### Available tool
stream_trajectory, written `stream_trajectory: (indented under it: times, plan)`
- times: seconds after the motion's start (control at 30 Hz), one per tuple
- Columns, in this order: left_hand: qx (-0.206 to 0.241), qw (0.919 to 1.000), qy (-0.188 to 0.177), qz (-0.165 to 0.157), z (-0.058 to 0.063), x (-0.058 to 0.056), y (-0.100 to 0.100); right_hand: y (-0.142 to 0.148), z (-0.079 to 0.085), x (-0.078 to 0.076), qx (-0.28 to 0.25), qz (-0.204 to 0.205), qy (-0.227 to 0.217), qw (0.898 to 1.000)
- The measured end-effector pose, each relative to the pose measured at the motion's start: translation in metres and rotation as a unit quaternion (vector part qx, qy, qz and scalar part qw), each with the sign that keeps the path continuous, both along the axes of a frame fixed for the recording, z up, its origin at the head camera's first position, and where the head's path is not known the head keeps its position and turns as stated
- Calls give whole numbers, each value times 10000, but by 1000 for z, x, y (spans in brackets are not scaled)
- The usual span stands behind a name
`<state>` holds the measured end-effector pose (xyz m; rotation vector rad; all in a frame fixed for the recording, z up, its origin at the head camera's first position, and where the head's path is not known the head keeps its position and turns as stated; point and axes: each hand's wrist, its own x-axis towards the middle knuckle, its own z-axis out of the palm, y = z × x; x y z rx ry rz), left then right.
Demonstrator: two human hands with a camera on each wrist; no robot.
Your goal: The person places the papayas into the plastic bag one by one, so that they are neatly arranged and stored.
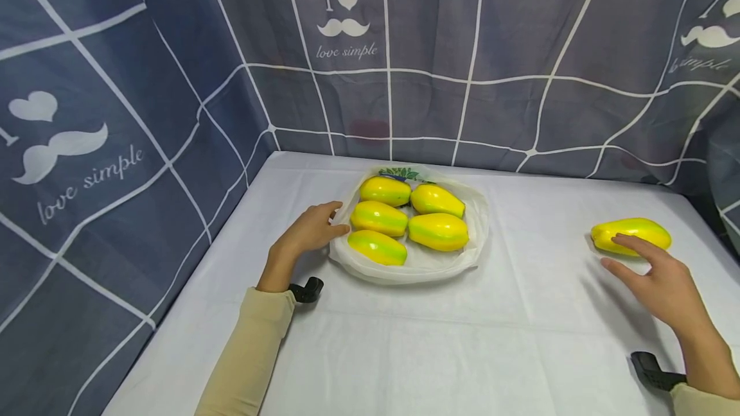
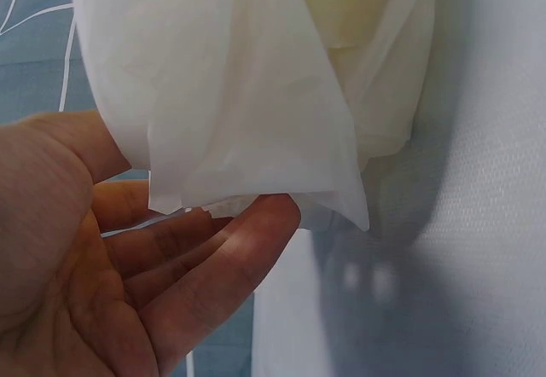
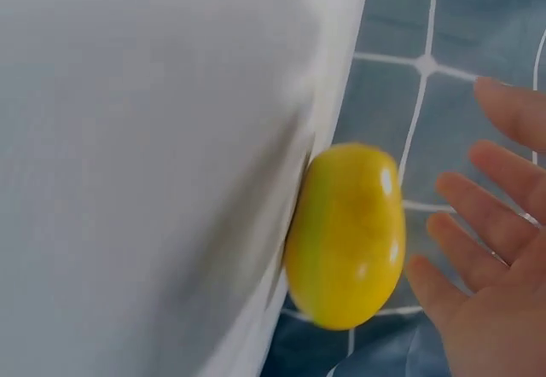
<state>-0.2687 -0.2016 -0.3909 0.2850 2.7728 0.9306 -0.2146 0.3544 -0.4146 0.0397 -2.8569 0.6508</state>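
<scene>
A white plastic bag [image 1: 399,273] with its rim spread wide lies on the table, holding several yellow-green papayas [image 1: 438,232]. At the bag's left rim, my left hand [image 1: 312,226] grips the thin edge between thumb and fingers; the left wrist view has the bag [image 2: 230,95] covering some fingertips. Far to the right, a single papaya [image 1: 638,234] rests on the table. My right hand [image 1: 665,281] hovers beside this papaya, fingers spread and holding nothing. In the right wrist view a gap shows between the papaya [image 3: 345,236] and the fingers [image 3: 473,249].
White cloth covers the table [image 1: 451,352]. Behind it hangs a dark grid-patterned curtain [image 1: 428,31], and another curtain side [image 1: 115,210] closes off the left. Black wrist devices [image 1: 308,290] sit on both wrists.
</scene>
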Motion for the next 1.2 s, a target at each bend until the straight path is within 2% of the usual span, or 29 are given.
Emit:
stream_trajectory:
  times: [0.2,0.37,0.63,0.8,0.97,1.1,1.2]
  plan:
    - [80,10000,14,-35,-1,-1,-2,15,-9,0,-86,-66,256,9996]
    - [112,9999,-20,-50,-1,-2,-1,23,-12,-2,-181,103,345,9992]
    - [107,9999,-64,27,-3,-3,-1,33,-6,-21,-334,453,735,9957]
    - [120,9999,7,-96,-4,-4,-2,39,-4,-34,-354,470,626,9963]
    - [115,9999,-17,-75,-2,-4,-1,44,-5,-44,-249,575,447,9970]
    - [92,9999,-62,-12,-2,-3,-1,47,-8,-48,-249,581,21,9980]
    - [104,9999,-100,22,-2,-3,-1,48,-12,-48,-123,593,-36,9982]
